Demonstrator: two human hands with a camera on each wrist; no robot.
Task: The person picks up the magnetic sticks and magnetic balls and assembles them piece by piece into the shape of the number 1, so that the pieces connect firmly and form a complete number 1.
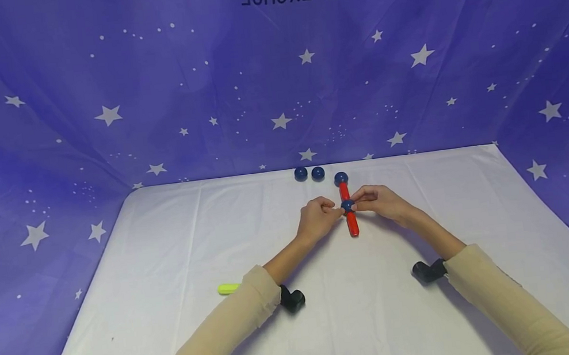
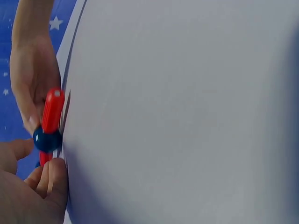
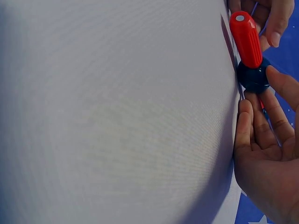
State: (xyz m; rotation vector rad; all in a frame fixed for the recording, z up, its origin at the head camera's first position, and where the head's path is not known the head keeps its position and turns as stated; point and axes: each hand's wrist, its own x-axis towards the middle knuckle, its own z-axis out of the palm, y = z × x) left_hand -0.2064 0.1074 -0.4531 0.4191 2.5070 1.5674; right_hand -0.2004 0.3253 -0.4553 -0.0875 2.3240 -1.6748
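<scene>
"What are the hands holding?"
"The right hand [image 1: 386, 202] pinches a glossy blue ball [image 1: 348, 205] between thumb and fingers; the left hand [image 1: 315, 220] bends loosely just beside it, thumb apart; I can't tell if it touches."
"And the ball?"
"Toward the cloth-covered desk [image 1: 377, 318]'s far edge, between two ribbed red rods [image 1: 353, 226]; a second ball [image 1: 341, 179] caps one."

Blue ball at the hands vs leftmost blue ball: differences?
Attachment: the ball at the hands sits between two red rods; the leftmost ball has no rod on it.
Contact: the right hand touches the ball at the hands; no hand touches the leftmost ball.
Position: the leftmost ball is near the table's far edge; the ball at the hands is closer to the person.
Shared: both dark blue, round, glossy.
</scene>
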